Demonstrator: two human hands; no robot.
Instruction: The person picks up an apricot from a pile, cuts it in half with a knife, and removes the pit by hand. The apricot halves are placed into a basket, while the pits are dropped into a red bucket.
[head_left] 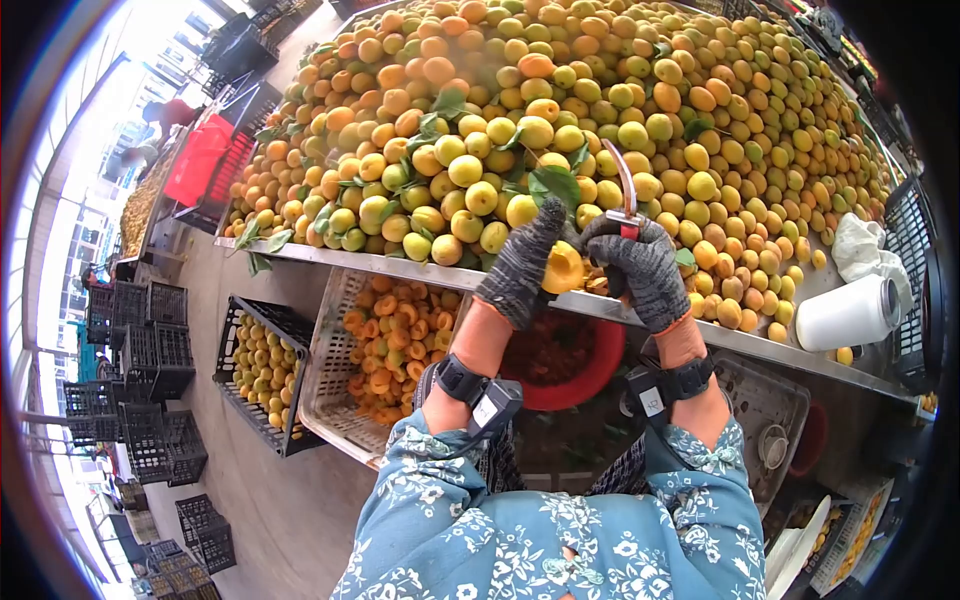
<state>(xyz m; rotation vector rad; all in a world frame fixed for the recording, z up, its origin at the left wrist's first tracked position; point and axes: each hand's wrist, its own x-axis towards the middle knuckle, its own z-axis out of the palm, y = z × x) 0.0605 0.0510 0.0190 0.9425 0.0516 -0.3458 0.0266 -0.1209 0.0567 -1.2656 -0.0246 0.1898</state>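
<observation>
My left hand [524, 264], in a grey knitted glove, is closed on an apricot half [564, 270], its orange cut face showing. My right hand [644, 268], gloved the same way, grips the red handle of a small curved knife [623, 182]. Its blade points up and away from me, over the fruit. Both hands are close together above the front edge of a metal table [400, 266]. Beyond them lies a big heap of whole apricots [700, 186], green-yellow to orange, with some leaves. Beneath my hands is a red tub [612, 350] with dark reddish bits inside.
A white crate [318, 375] of apricot halves stands left of the tub, beside a black crate [302, 345] of whole apricots. On the table's right are a white plastic jar [845, 315] and a black basket [908, 240]. Stacked black crates [155, 340] stand on the floor at far left.
</observation>
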